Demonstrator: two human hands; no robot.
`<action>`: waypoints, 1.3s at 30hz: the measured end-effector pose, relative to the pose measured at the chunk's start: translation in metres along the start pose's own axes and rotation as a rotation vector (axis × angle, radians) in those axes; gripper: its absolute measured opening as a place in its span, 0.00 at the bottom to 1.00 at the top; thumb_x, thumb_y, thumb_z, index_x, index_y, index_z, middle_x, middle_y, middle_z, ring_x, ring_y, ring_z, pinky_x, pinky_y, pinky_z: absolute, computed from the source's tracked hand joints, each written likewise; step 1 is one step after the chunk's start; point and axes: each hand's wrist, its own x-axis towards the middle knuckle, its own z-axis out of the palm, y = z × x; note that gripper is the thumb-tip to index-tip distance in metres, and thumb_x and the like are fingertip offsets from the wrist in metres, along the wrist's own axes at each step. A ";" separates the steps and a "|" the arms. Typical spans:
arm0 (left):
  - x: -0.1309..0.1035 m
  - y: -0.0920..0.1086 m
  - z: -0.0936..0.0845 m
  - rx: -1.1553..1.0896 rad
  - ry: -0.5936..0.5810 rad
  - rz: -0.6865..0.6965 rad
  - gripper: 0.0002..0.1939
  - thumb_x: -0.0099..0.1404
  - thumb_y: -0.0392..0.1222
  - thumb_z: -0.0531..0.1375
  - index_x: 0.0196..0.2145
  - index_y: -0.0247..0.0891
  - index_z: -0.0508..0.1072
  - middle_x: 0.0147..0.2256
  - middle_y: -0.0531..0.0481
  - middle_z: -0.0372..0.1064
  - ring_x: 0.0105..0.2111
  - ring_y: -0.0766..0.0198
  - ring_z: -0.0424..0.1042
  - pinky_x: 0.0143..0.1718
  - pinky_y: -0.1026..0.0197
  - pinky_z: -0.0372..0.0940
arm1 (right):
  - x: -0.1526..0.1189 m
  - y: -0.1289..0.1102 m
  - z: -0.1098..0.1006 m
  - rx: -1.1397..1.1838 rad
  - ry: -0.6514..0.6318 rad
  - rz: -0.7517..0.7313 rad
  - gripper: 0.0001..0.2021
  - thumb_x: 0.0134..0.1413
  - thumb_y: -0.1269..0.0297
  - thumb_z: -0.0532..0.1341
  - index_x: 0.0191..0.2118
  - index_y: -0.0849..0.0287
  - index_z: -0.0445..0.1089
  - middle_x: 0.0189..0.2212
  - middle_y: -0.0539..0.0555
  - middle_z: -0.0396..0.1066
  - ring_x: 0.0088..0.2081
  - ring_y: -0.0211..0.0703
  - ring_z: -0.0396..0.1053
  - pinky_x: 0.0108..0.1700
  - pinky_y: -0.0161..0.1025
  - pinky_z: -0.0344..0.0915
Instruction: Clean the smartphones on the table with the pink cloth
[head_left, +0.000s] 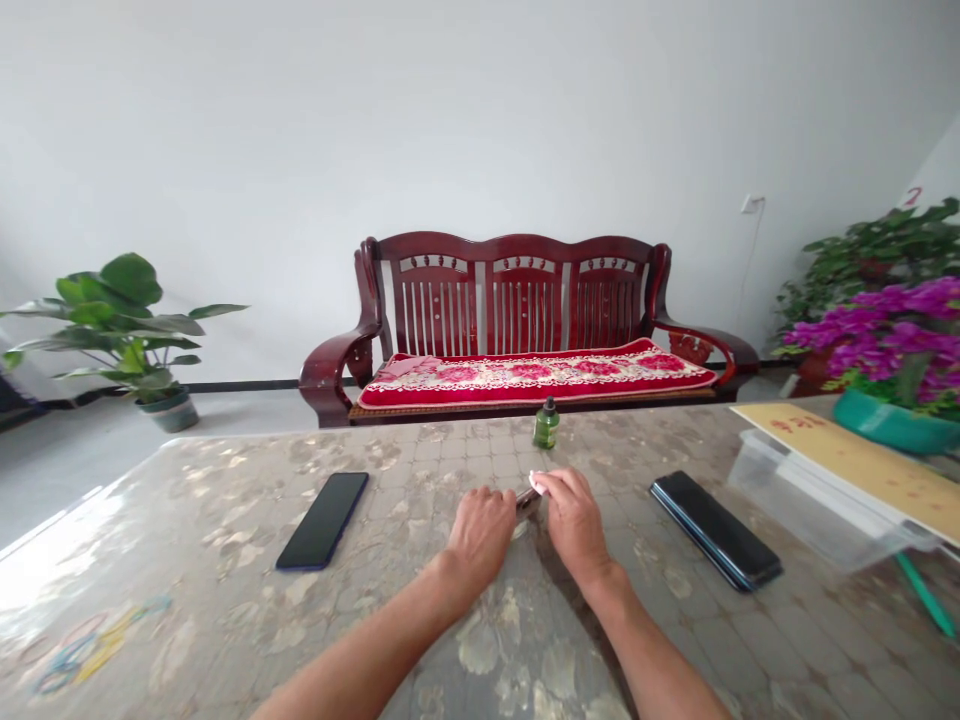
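My left hand (484, 530) is closed around one end of a slim dark object (527, 503) with a shiny surface; the fingers cover most of it, so its kind does not show. Against the object's other end, my right hand (576, 515) pinches a small white wad (535, 481), perhaps tissue or cotton. Just beyond both hands, a small green bottle (547, 426) with a black cap stands upright on the table (420, 620).
To the left lies a dark phone (324, 522); to the right, a stack of phones (712, 530). Rubber bands (97, 645) lie front left. A clear plastic box (810, 500) under a tan folder (862, 465) sits right, near a flowerpot (896, 420). Behind the table stands a wooden bench (525, 290).
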 end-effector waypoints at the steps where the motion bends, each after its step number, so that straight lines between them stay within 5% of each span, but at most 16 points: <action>1: 0.007 0.005 0.001 0.000 0.003 -0.003 0.06 0.66 0.30 0.57 0.40 0.34 0.72 0.36 0.40 0.76 0.38 0.50 0.75 0.39 0.55 0.66 | 0.000 0.001 0.001 0.024 0.007 0.007 0.14 0.62 0.73 0.51 0.42 0.56 0.74 0.36 0.55 0.71 0.41 0.44 0.67 0.44 0.40 0.64; 5: 0.021 0.019 -0.003 -0.005 0.014 -0.033 0.07 0.68 0.31 0.56 0.41 0.34 0.73 0.36 0.39 0.76 0.39 0.50 0.75 0.37 0.57 0.66 | -0.001 0.005 0.002 0.122 0.032 0.049 0.15 0.61 0.74 0.51 0.42 0.55 0.74 0.35 0.54 0.71 0.40 0.44 0.67 0.44 0.40 0.65; 11: 0.011 0.014 -0.016 -0.023 0.056 -0.056 0.08 0.71 0.39 0.55 0.38 0.36 0.74 0.34 0.42 0.77 0.38 0.53 0.75 0.35 0.59 0.63 | 0.003 0.000 0.000 0.198 0.113 0.069 0.13 0.62 0.71 0.52 0.42 0.55 0.74 0.36 0.55 0.72 0.40 0.44 0.69 0.45 0.41 0.67; 24: -0.014 -0.014 0.007 -0.270 0.643 -0.036 0.12 0.72 0.45 0.55 0.30 0.40 0.69 0.26 0.52 0.70 0.29 0.60 0.68 0.30 0.61 0.55 | 0.020 -0.037 -0.021 0.191 0.203 -0.052 0.16 0.63 0.73 0.52 0.47 0.53 0.74 0.38 0.55 0.73 0.41 0.43 0.70 0.45 0.43 0.69; 30: -0.021 -0.014 0.012 -0.400 0.755 0.019 0.13 0.73 0.45 0.52 0.31 0.40 0.68 0.26 0.52 0.68 0.28 0.62 0.67 0.30 0.62 0.55 | 0.023 -0.069 -0.034 0.180 0.173 -0.210 0.18 0.62 0.76 0.56 0.52 0.51 0.71 0.40 0.55 0.73 0.43 0.43 0.70 0.45 0.41 0.69; 39: -0.036 -0.026 0.017 -0.504 0.854 -0.032 0.15 0.73 0.46 0.52 0.29 0.40 0.66 0.24 0.54 0.63 0.25 0.64 0.64 0.27 0.65 0.56 | 0.023 -0.047 -0.026 0.148 0.163 -0.134 0.17 0.64 0.76 0.52 0.48 0.52 0.73 0.37 0.54 0.73 0.41 0.43 0.70 0.44 0.42 0.69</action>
